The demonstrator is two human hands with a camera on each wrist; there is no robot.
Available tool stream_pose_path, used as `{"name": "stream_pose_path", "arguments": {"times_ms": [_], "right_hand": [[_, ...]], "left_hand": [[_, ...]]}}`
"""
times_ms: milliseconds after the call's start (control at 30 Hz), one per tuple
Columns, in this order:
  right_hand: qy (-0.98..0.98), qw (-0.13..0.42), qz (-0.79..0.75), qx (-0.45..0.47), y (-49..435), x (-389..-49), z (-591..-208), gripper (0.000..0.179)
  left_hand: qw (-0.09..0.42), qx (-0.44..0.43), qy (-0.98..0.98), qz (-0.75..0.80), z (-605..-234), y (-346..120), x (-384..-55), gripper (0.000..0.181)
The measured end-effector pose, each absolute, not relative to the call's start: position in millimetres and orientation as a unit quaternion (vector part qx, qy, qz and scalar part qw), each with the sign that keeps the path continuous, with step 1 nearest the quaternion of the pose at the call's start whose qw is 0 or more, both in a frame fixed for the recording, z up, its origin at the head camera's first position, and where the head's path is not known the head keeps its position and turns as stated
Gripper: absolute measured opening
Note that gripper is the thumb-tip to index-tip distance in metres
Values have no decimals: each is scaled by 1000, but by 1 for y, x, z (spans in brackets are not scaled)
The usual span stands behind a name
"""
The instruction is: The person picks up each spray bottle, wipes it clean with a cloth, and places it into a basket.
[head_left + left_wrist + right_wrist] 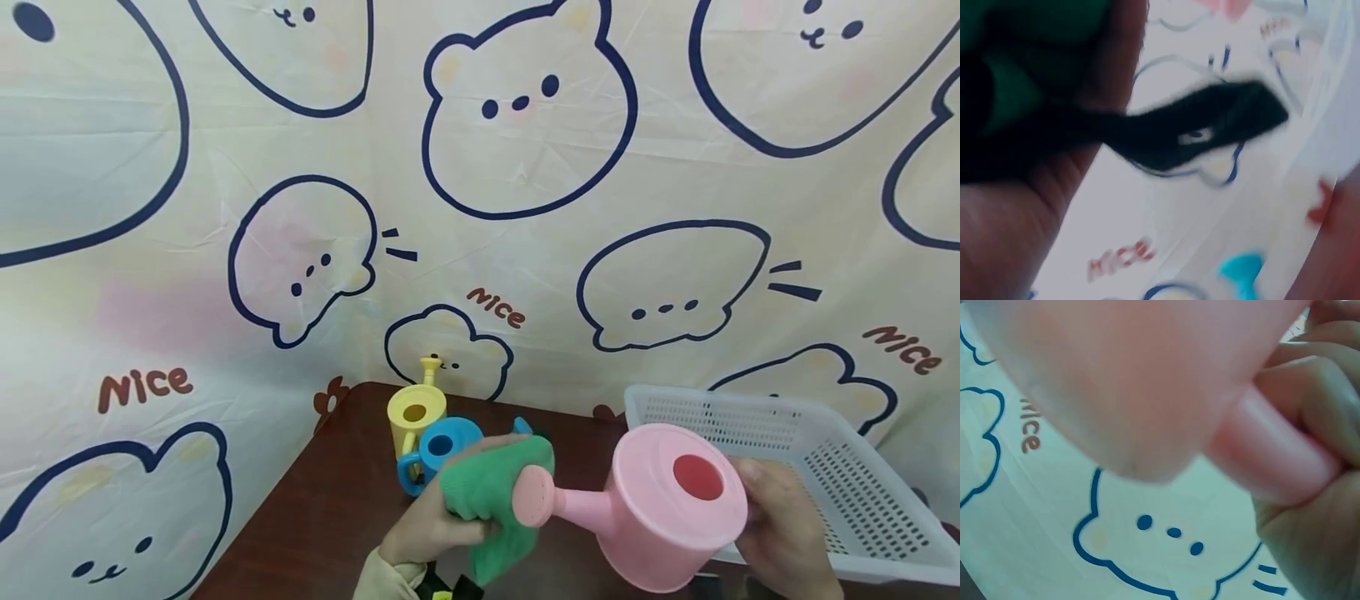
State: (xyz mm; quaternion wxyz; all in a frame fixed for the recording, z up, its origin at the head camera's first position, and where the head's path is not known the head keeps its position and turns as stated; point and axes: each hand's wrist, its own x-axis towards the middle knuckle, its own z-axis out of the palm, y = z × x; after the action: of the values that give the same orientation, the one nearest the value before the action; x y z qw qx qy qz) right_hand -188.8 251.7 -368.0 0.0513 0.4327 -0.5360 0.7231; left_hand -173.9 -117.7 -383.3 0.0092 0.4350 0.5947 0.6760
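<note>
A pink toy watering can is held up by its handle in my right hand, its spout and round rose pointing left. In the right wrist view, curled fingers wrap the pink handle. My left hand grips a green cloth, bunched between thumb and fingers beside the rose; whether cloth and rose touch, I cannot tell. Behind the left hand stands a blue watering can, partly hidden by hand and cloth. A yellow watering can stands just behind the blue one.
A white perforated plastic basket stands at the right, behind my right hand. The dark brown table meets a cartoon-printed curtain at its back and left edges. A black strap crosses the left wrist view.
</note>
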Motion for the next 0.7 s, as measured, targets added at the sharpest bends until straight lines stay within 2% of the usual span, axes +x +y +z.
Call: {"name": "stream_pose_path", "arguments": {"times_ms": [133,267,500,700], "right_hand": [[-528,47,725,440,241,-189,-368,73],[-542,35,733,410,234,-188,-365,72],[-471,1,801,371,227,-188,-357,67],[-383,-42,845,371,226,-190,-358,63]], "left_hand": [[53,527,493,691,-392,-109,-178,62],[77,531,478,695,-395,-103,-178,70],[94,460,548,692,-390,-107,-175,54],[105,381,669,630,-382,-103,-172,60]]}}
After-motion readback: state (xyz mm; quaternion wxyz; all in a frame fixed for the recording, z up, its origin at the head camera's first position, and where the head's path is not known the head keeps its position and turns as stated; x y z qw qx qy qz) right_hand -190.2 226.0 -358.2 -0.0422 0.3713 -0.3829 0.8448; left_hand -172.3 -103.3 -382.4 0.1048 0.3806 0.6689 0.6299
